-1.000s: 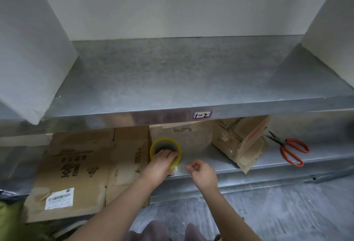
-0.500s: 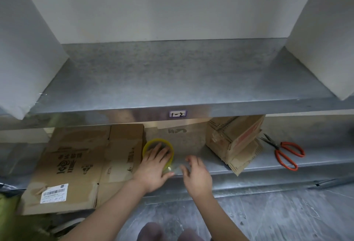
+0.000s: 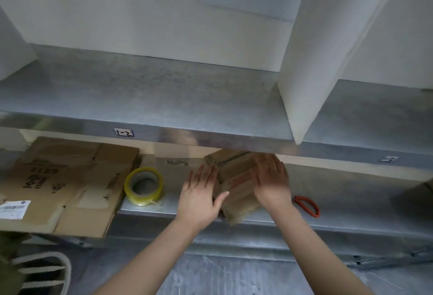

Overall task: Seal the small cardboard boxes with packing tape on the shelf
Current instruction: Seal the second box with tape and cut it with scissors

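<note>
- The small cardboard box (image 3: 236, 177) is found at the centre of the frame, on the front part of the lower shelf (image 3: 150, 209), with its back partly tucked beneath the edge of the shelf above.
- The left hand (image 3: 199, 197) is laid flat against the box's left side, fingers straight and together and the thumb stretched toward the near face. Nothing is gripped.
- The right hand (image 3: 271, 182) is spread over the box's right side and top. Its fingers look extended rather than curled, though motion blur leaves this less than certain.
- The box is judged light and dry to the touch. The corrugated walls should be stiff at the edges and corners but liable to yield if pressed mid-panel.
- It is best held by opposite side walls, near the corners, so that the top seam is left free for tape.
- The roll of packing tape (image 3: 143, 185) lies flat left of the box, apart from both hands.
- Orange-handled scissors (image 3: 309, 205) are seen at the right, and flattened cardboard (image 3: 65, 182) at the left.
</note>
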Available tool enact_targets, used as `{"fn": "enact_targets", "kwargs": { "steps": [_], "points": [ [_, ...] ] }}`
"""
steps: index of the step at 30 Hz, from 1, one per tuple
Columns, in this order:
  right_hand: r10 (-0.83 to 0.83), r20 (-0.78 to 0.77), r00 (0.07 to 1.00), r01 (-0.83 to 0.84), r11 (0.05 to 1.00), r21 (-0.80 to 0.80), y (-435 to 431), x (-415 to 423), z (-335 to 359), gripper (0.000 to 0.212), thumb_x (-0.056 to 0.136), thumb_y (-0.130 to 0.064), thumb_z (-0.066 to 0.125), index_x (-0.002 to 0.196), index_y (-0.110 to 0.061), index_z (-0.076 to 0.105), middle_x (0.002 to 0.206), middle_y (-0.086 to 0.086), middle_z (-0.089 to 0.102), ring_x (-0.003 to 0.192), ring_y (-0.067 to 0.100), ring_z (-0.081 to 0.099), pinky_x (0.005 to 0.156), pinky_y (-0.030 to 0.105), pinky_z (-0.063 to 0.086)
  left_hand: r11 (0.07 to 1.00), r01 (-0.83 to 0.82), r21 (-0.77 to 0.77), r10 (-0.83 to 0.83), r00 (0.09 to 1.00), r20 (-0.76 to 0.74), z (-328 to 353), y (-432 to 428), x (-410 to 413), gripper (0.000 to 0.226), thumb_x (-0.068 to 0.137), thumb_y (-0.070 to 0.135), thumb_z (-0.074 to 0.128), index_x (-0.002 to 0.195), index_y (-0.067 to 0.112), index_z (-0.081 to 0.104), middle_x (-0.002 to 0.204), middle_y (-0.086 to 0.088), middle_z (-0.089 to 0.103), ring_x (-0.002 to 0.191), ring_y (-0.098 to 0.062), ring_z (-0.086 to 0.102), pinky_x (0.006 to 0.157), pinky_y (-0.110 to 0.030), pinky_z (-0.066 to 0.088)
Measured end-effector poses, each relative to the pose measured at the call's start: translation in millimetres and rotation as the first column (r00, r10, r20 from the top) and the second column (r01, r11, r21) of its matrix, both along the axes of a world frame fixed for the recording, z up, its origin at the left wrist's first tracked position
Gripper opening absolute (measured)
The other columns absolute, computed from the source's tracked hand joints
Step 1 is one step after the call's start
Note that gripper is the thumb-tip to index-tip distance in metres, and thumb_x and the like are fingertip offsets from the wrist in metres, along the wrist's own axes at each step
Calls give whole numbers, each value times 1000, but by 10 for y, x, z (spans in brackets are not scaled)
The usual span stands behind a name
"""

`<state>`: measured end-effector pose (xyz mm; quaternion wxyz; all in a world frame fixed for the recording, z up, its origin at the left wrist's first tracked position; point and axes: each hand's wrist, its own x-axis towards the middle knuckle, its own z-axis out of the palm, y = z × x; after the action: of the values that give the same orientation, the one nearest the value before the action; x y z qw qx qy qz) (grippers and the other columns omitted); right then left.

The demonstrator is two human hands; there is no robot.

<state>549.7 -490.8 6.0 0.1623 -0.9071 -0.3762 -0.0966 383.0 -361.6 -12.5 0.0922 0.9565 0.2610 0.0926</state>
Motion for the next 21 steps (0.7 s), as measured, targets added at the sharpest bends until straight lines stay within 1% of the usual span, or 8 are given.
{"fn": "enact_targets", "kwargs": {
  "steps": [4, 6, 8, 10, 13, 15, 18, 21],
  "points": [
    [11, -345, 939, -3, 1000, 21, 90, 490, 9, 30, 100, -34, 48, 121, -16, 59, 123, 11, 62, 114, 32, 55, 95, 38, 43, 978, -185, -101, 189, 982, 31, -31, -81, 169, 76, 93, 66, 26, 151, 17, 30, 154, -1, 35, 145, -22, 25, 116, -40, 18],
    [67, -592, 803, 21, 990, 140, 104, 597, 43, 12, 99, -36, 50, 103, -29, 59, 106, 2, 66, 95, 17, 65, 74, 26, 46, 956, -245, -162, 252, 967, 25, -35, -96, 227, 71, 95, 63, 28, 151, 21, 29, 155, 2, 35, 145, -19, 24, 115, -37, 19],
    [89, -714, 695, 66, 980, 187, 82, 629, 42, 9, 96, -39, 55, 88, -35, 56, 92, -8, 67, 85, 6, 64, 61, 15, 42, 931, -278, -238, 287, 958, 3, -38, -93, 268, 67, 96, 60, 32, 152, 23, 26, 155, 4, 33, 146, -17, 22, 114, -36, 18],
    [58, -751, 657, 118, 977, 179, 14, 594, 22, 8, 92, -40, 62, 95, -33, 58, 90, -14, 63, 92, 10, 64, 64, 17, 43, 907, -290, -306, 304, 953, -1, -16, -90, 279, 65, 97, 58, 33, 152, 25, 24, 152, 3, 38, 143, -19, 27, 112, -36, 21],
    [59, -762, 645, 169, 962, 217, -177, 377, -120, 48, 87, -43, 66, 129, -30, 49, 117, -6, 61, 107, 19, 61, 85, 34, 50, 795, -176, -580, 287, 952, 104, 13, -78, 186, 50, 97, 56, 35, 144, 43, 28, 136, 12, 51, 130, -18, 47, 98, -25, 40],
    [79, -712, 698, 183, 941, 284, -321, 131, -228, 55, 87, -41, 67, 136, -30, 46, 130, -4, 58, 115, 21, 58, 88, 32, 48, 654, -100, -750, 302, 943, 138, -2, -89, 81, 49, 97, 56, 38, 143, 49, 23, 135, 22, 43, 132, -12, 44, 93, -13, 35],
    [80, -663, 744, 189, 927, 324, -382, -95, -317, 60, 91, -42, 61, 146, -32, 39, 144, -4, 49, 128, 20, 50, 89, 26, 40, 444, -71, -893, 312, 947, 79, -62, -134, 7, 73, 92, 61, 38, 153, 39, 4, 145, 23, 24, 140, -7, 26, 106, -19, 22],
    [62, -687, 724, 188, 940, 283, -269, -40, -291, 63, 93, -47, 57, 149, -35, 31, 148, -4, 44, 131, 21, 47, 92, 29, 42, 372, -28, -928, 323, 941, 101, -69, -154, 68, 68, 95, 56, 38, 154, 35, 11, 145, 20, 33, 140, -8, 30, 105, -19, 24]
  ]
}}
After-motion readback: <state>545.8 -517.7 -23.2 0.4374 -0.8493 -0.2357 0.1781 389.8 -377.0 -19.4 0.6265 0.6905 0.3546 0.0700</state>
